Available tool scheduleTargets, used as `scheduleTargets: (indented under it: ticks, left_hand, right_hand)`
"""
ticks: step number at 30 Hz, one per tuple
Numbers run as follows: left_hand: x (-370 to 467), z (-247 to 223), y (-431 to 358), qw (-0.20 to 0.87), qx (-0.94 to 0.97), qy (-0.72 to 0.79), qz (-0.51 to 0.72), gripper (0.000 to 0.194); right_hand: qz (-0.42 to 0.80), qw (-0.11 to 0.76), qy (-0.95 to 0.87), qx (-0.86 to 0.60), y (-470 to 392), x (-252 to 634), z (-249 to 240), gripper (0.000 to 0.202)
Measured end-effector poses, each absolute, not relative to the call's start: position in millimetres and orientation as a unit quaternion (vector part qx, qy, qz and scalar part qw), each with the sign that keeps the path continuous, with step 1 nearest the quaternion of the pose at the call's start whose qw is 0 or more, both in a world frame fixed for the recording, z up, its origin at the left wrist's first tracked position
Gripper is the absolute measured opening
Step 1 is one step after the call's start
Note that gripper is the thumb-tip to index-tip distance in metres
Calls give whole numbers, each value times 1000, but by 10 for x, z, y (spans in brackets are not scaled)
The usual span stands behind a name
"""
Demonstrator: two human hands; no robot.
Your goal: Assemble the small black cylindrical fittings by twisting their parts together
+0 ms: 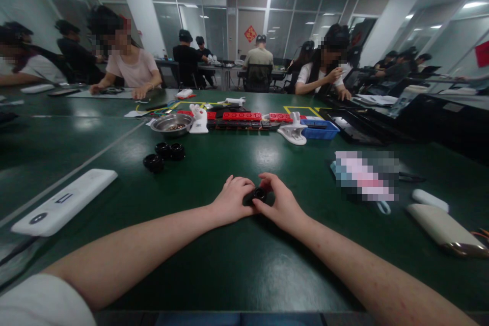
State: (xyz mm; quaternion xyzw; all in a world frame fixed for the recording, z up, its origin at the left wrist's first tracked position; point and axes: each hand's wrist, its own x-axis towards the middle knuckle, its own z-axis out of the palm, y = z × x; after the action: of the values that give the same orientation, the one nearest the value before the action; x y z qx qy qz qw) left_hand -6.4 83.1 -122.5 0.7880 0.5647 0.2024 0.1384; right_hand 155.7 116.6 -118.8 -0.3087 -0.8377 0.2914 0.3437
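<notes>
Low over the green table (214, 275), a small black cylindrical part (259, 194) with a round opening sits between my two hands. My left hand (234, 200) is closed round its left side. My right hand (280, 202) curves toward it from the right, thumb at its lower edge and index finger above, with the fingers apart from the palm. Whether the right fingertips grip it is hard to make out. Several similar black round parts (154, 162) lie in a group to the left, below a metal bowl (171, 125) with small pieces inside.
Beyond my hands are red blocks (241, 116), two white clamps (199, 119) and a blue tray (319, 130). A white device (64, 202) lies left; a pouch (362, 175) and beige case (445, 228) lie right. People sit across the table.
</notes>
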Motion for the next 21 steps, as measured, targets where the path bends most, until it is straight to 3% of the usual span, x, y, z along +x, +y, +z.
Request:
scheduleTargets:
  ticks: [5,10,14,21]
  left_hand:
    - [-68,-1246,834,137,786,567,205,37]
    - [-69,-1237,838,138,788,567,196,30]
    - [-73,-1238,837,139,789,563,204,32]
    - [-73,-1251,834,133,790,564,203,32]
  right_hand:
    - [297,320,-862,-256,1167,1608,-1158,60]
    - [254,341,-847,-320,1178,1566,-1193,58]
    - [289,335,-840,-314,1179,1555,-1212,50]
    - [284,311,-864,-276,1165,1589,-1167,60]
